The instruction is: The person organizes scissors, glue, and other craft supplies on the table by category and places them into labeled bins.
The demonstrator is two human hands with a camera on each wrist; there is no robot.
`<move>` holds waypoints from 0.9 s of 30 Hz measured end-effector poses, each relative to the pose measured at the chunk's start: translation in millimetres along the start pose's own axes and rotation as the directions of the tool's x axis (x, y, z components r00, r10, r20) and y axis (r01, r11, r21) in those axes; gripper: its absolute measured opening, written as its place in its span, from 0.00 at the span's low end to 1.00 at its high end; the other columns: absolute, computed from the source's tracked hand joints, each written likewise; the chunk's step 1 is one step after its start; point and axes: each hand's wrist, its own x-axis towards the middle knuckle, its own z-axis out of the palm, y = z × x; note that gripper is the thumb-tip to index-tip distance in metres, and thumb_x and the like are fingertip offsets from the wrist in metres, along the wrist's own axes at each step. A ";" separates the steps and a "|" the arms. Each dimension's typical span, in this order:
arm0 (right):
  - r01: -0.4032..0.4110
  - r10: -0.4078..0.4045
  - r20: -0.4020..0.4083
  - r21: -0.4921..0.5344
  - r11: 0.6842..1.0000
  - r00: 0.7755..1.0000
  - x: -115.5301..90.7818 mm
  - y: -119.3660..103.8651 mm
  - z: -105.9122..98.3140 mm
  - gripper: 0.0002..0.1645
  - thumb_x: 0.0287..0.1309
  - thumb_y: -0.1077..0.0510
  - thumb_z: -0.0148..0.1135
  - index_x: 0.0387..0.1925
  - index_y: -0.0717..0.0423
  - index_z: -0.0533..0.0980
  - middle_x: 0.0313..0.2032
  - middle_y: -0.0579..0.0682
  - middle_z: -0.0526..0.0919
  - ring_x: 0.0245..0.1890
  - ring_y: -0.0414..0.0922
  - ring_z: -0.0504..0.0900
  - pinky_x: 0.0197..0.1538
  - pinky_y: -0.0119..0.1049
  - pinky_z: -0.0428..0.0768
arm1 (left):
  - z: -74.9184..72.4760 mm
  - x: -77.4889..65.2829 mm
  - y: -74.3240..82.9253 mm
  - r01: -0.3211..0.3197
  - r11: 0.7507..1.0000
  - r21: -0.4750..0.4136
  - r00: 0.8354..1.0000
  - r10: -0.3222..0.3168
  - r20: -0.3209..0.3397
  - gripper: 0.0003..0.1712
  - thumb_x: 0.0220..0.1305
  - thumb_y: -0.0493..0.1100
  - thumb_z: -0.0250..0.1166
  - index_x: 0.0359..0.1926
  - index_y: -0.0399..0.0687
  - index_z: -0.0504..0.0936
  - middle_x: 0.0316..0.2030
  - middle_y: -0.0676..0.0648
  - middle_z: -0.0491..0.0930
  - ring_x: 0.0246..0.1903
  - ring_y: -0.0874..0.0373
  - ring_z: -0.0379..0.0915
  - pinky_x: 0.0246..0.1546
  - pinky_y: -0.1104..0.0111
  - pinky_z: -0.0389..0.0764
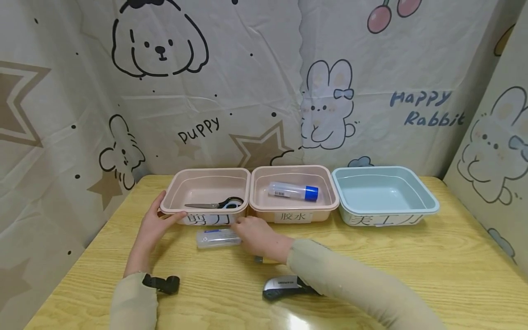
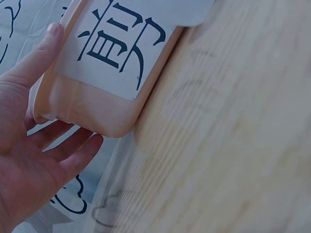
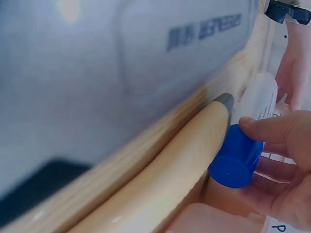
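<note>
- The right hand (image 1: 257, 236) pinches a clear glue tube (image 1: 216, 238) by its blue cap (image 3: 236, 158), thumb on one side and fingers on the other
- That tube lies level just in front of the left pink bin (image 1: 206, 188), its clear end pointing to the left
- The left hand (image 1: 154, 224) holds the near left corner of this same bin, thumb on the front rim and fingers round the side
- Inside the left pink bin rest scissors (image 1: 206, 206) with dark handles, blades to the left
- Beside the right wrist, partly hidden by it, is a yellow item (image 1: 270, 261) with a grey end
- Nearer the person, a silver and black utility knife (image 1: 284, 286) lies on the wooden table (image 1: 214, 284), partly covered by the right sleeve
- In the middle pink bin (image 1: 294, 174) lies another clear tube (image 1: 292, 190), blue cap to the right
- To its right stands a light blue bin (image 1: 381, 190)
- Behind everything hangs a pale cloth (image 1: 247, 91) with cartoon animals
</note>
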 end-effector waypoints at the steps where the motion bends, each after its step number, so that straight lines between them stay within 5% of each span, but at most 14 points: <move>1: 0.001 -0.001 0.005 0.002 1.000 1.000 -0.9 0.3 -1.1 0.21 0.42 0.63 0.63 0.43 0.52 0.78 0.34 0.47 0.80 0.31 0.43 0.79 0.35 0.33 0.78 | 0.2 -0.1 0.3 0.003 1.000 0.000 1.000 -0.003 -0.001 0.58 0.50 0.59 0.67 0.71 0.58 0.37 0.68 0.37 0.50 0.62 0.40 0.54 0.58 0.48 0.62; 11: 0.038 -0.035 -0.065 0.049 0.998 0.997 -17.4 7.2 -33.9 0.25 0.47 0.60 0.64 0.52 0.53 0.75 0.44 0.50 0.80 0.40 0.45 0.79 0.42 0.35 0.78 | 1.2 -1.3 2.4 -0.005 1.000 -0.008 1.000 0.005 0.002 0.58 0.50 0.58 0.67 0.71 0.57 0.37 0.67 0.37 0.51 0.61 0.40 0.55 0.57 0.49 0.64; 17: -0.029 0.035 -0.049 0.121 0.992 0.998 -22.4 24.5 -57.0 0.26 0.50 0.59 0.66 0.54 0.53 0.74 0.48 0.52 0.78 0.46 0.48 0.77 0.48 0.39 0.77 | 0.1 -2.7 2.8 -0.025 1.000 -0.006 1.000 0.025 0.006 0.57 0.52 0.57 0.66 0.71 0.56 0.37 0.67 0.37 0.51 0.60 0.41 0.55 0.56 0.50 0.64; 27: -0.082 0.105 -0.158 0.144 0.986 0.982 -31.9 62.4 -72.6 0.23 0.50 0.63 0.65 0.51 0.58 0.75 0.47 0.55 0.79 0.48 0.51 0.77 0.52 0.42 0.75 | -0.4 -2.7 4.2 -0.008 1.000 -0.002 1.000 0.008 0.011 0.58 0.51 0.58 0.66 0.71 0.57 0.36 0.68 0.36 0.49 0.62 0.39 0.53 0.57 0.48 0.62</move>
